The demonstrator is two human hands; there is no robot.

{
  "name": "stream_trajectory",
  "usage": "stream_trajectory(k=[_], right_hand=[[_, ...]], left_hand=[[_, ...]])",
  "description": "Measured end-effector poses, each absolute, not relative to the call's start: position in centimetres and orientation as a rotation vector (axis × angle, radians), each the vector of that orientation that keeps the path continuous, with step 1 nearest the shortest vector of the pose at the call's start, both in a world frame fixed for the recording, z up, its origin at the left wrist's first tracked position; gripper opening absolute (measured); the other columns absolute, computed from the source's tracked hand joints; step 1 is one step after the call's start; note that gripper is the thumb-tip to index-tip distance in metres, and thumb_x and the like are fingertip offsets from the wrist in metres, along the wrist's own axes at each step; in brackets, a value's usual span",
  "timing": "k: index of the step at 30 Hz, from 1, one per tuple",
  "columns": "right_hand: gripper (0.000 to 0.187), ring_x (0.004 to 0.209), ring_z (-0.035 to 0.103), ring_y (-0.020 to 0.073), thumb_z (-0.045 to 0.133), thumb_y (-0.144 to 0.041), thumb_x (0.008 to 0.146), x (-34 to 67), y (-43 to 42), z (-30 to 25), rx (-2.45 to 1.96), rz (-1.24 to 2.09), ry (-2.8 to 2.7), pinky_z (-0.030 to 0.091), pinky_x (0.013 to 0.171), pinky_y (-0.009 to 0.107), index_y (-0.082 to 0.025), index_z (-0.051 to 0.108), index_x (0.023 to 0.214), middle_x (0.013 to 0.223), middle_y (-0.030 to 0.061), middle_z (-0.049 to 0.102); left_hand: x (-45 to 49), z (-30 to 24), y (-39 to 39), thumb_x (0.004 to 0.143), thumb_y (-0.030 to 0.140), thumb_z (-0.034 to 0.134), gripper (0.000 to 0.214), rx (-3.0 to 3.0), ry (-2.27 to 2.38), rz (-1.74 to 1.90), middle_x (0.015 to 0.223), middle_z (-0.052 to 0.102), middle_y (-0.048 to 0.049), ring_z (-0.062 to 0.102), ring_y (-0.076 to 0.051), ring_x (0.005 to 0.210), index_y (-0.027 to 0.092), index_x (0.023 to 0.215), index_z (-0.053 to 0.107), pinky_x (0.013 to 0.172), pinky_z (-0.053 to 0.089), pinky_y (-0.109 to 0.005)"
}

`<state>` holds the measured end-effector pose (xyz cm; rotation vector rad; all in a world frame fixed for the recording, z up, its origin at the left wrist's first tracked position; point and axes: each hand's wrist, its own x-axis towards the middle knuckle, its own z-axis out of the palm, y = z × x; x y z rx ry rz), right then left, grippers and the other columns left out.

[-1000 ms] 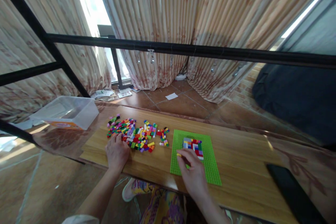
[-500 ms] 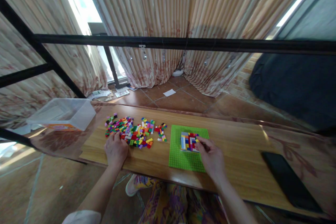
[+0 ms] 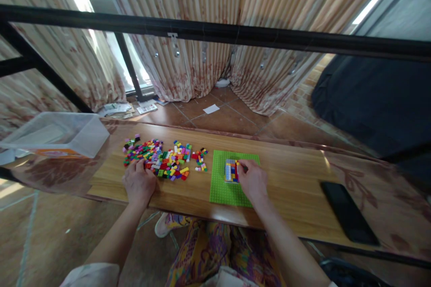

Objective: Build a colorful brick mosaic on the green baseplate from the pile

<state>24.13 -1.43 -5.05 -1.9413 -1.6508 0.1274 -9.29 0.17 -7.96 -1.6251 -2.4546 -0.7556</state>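
On the green baseplate [image 3: 220, 193] sits a low block of multicoloured toy bricks [image 3: 230, 172], with light blue, white, red and yellow pieces showing. My right hand [image 3: 253, 183] is over the right side of this block, fingers pinched together at its top; whatever they hold is hidden, and so is that part of the block. To the left, a loose pile of small toy bricks [image 3: 175, 157] spreads over the board. My left hand [image 3: 139, 182] rests at the pile's near left edge, its fingers curled down among the bricks, their tips partly hidden.
A clear plastic box [image 3: 90, 136] with an orange label stands at the table's left end. A black phone [image 3: 350, 213] lies at the right of the wooden board [image 3: 289, 175]. Beyond the table runs a black metal bar [image 3: 208, 31], with curtains behind it.
My right hand has moved in over the brick block and now covers its right part. My left hand stays at the pile with its fingers curled. The camera view has shifted slightly.
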Motion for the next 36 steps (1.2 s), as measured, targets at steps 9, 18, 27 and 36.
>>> stream_trajectory(k=[9,18,27,36], right_hand=[[0.027,0.079,0.063,0.0199,0.048,-0.03,0.089,23.5,-1.4,-5.4,-1.924,0.182,-1.647,0.043,0.07,0.03,-0.02,0.073,0.093,0.092,0.0081,0.071],[0.029,0.085,0.062,0.0189,0.044,-0.026,0.092,24.7,-1.6,-4.9,-1.881,0.238,-1.629,0.044,0.077,0.03,-0.018,0.071,0.099,0.098,0.0075,0.07],[0.04,0.099,0.051,0.0228,0.042,-0.007,0.089,24.2,-3.0,-5.4,-1.868,-0.033,-1.925,0.043,0.086,0.033,-0.02,0.067,0.118,0.111,0.0087,0.064],[0.051,0.099,0.048,0.0246,0.043,0.002,0.082,24.2,-3.3,-6.3,-1.854,-0.167,-2.014,0.044,0.085,0.034,-0.019,0.065,0.121,0.114,0.0096,0.063]], left_hand=[[-9.1,-7.8,0.1,0.087,0.022,0.042,0.039,-1.634,-2.457,-0.768,0.13,0.054,-0.0163,0.049,-0.029,0.123,0.012,0.12,0.059,0.105,0.036,-0.044],[-9.2,-8.0,0.2,0.088,0.022,0.041,0.039,-1.63,-2.434,-0.755,0.13,0.056,-0.0159,0.051,-0.03,0.121,0.011,0.121,0.06,0.101,0.039,-0.044],[-9.3,-8.0,0.2,0.088,0.022,0.043,0.039,-1.621,-2.429,-0.737,0.129,0.056,-0.0167,0.051,-0.031,0.12,0.011,0.121,0.06,0.101,0.04,-0.046],[-9.5,-8.3,0.2,0.088,0.023,0.043,0.038,-1.624,-2.396,-0.727,0.128,0.057,-0.0153,0.053,-0.03,0.117,0.013,0.119,0.061,0.099,0.041,-0.044]])
